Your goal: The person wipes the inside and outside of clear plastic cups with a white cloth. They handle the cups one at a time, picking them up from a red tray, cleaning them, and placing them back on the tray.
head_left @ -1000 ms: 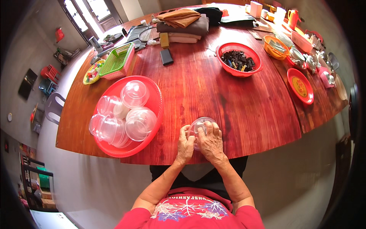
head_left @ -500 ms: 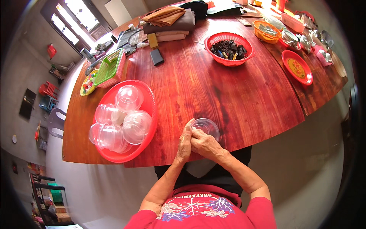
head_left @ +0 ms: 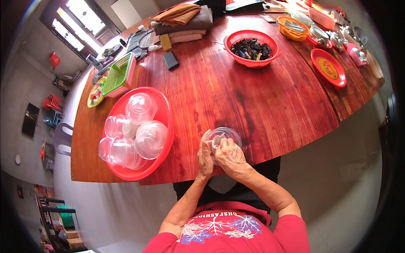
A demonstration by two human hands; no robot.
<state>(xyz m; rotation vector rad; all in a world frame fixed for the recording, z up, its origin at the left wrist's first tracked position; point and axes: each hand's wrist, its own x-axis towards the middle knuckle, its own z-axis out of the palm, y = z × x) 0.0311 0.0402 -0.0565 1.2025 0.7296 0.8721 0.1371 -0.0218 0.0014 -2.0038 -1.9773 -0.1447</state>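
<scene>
At the near edge of the counter [head_left: 198,92], a person is holding a clear bowl [head_left: 231,133] with both hands. The left hand [head_left: 205,157] is gripping its left side, fingers reaching up along the rim. The right hand [head_left: 230,157] is bending its fingers down over the bowl, pinching a crumpled white piece — cloth or paper, one cannot tell which. Whether the bowl is touching the counter, the pictures are not showing.

To the left, a large red tray [head_left: 169,126] is carrying several more clear bowls [head_left: 150,138], some of them stacked. Beyond it, a green basket [head_left: 120,75] and a small yellow basket [head_left: 95,99] are standing side by side. Farther back, folded cloths [head_left: 181,26] are lying in a pile, with a yellow block [head_left: 165,42] and a dark box [head_left: 171,61] sitting just in front. Toward the right, a red basket [head_left: 253,63] is holding dark pieces [head_left: 252,49], while a red plate [head_left: 340,79] with a yellow middle is lying near an orange basket [head_left: 291,36].
</scene>
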